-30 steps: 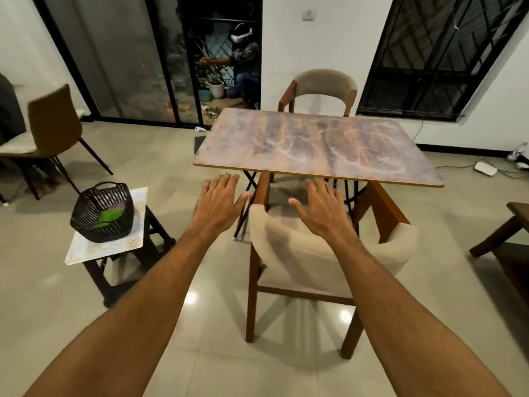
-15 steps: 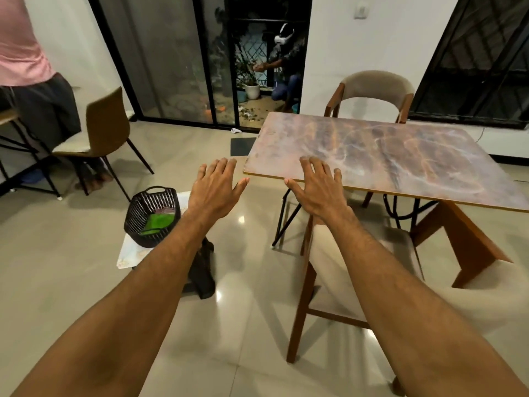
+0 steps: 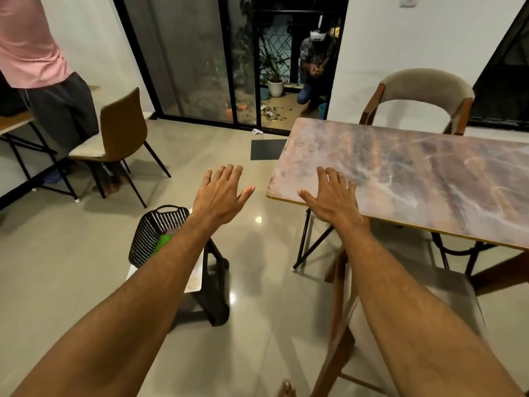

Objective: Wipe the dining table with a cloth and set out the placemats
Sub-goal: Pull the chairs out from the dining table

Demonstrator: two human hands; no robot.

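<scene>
Head view: both hands are empty and held out palm-down. The left hand hangs above the floor at centre frame, its fingers straight and slightly spread. The right hand spreads its fingers over the near-left corner of the marbled brown rectangular desk; whether they touch it I cannot tell. The green cloth lies in the black perforated plastic basket at lower left, partly behind the left forearm. It is probably kept there for fetching first.

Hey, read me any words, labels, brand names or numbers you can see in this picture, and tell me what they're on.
None: no text can be read anywhere in this view.
The table top bears only a marbled pattern, no lettering.
The black basket and the wall switch show no label.
The small white thing on the floor by the door is too small to tell.
</scene>
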